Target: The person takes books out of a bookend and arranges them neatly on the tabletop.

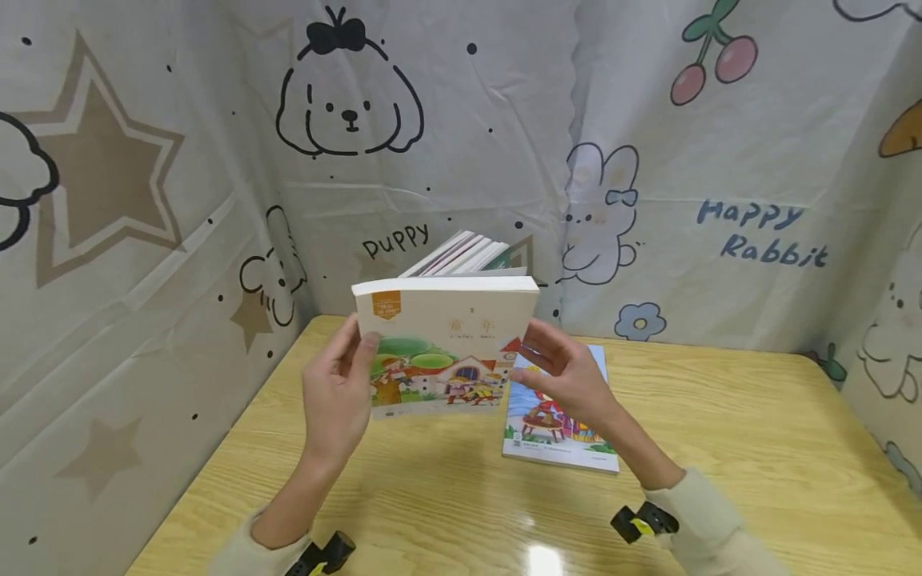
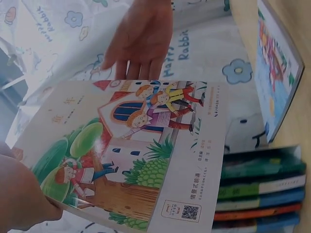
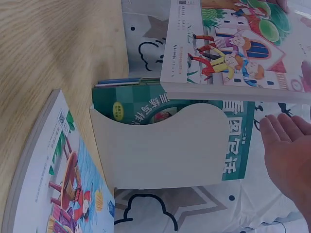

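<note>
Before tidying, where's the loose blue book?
In the head view, the blue book lies on the table, right of the held book, partly behind the right hand.

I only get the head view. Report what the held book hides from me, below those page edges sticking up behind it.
Observer: In the right wrist view, a white holder with books inside.
Operator: Tell me their spine colours.
Observer: The left wrist view shows spines that include green, blue and orange.
Operator: Now the right hand. Describe its far side.
Observer: From the right wrist, its fingers are extended, none curled round the held book.
</note>
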Motion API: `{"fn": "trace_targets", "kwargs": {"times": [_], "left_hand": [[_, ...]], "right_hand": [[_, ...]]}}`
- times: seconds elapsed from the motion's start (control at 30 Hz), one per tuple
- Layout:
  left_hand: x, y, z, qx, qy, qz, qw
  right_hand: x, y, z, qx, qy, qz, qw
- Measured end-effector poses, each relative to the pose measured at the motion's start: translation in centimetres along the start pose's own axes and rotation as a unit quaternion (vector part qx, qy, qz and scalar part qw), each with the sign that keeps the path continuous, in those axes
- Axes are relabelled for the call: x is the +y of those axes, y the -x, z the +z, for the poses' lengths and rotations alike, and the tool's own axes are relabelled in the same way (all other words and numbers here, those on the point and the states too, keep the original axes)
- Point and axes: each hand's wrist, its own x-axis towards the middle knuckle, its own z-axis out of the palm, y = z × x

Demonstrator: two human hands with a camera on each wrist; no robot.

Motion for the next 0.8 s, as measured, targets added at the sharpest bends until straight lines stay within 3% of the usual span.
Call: {"fn": "trace_targets", "kwargs": {"times": [0.2,0.4,0.5,0.63,0.8], "left_hand": [[-1.6,1.0,0.6,-0.019,0.025,-0.040,0.9987],[-1.4,1.3,1.1,-0.039,0.064,-0.093,0.9929],[-1.4,1.4,1.5,-0.043,0.086,-0.105,0.9898],[-1.8,1.3,2.1,-0.057,0.113,-0.127,0.9838],[-2.3,1.1,2.4,-0.068,0.140,-0.156,0.9755]], "right_hand": [[0.4,0.1,0.2,0.003,0.004,0.001,1.000],[0.6,0.8,0.1,-0.006,0.026,0.025,0.999],[0.6,1.2,0.0,0.013,0.044,0.035,0.998],[-0.6,1.8,-0.2,0.036,0.077,0.041,0.996],[-2.8,2.2,-0.2,0.030,0.106,0.029,0.993]]}}
